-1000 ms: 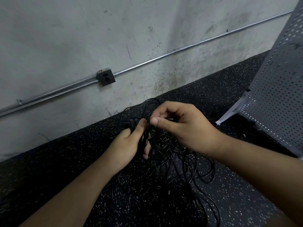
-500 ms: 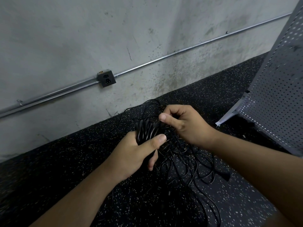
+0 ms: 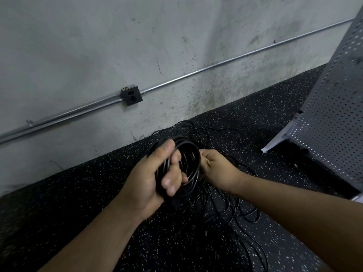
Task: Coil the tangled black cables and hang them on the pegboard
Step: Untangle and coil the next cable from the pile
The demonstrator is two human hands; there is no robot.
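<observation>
Nearest, loose black cables sprawl in a tangle over the dark speckled floor, trailing toward the near right. Above them the left hand grips a coil of black cable, with its thumb over the top and its fingers wrapped through the loops. The right hand touches the coil's right edge, its fingers curled onto the strands there. Farther right, a grey pegboard stands tilted. On the concrete wall beyond, a socket sits on a metal conduit.
</observation>
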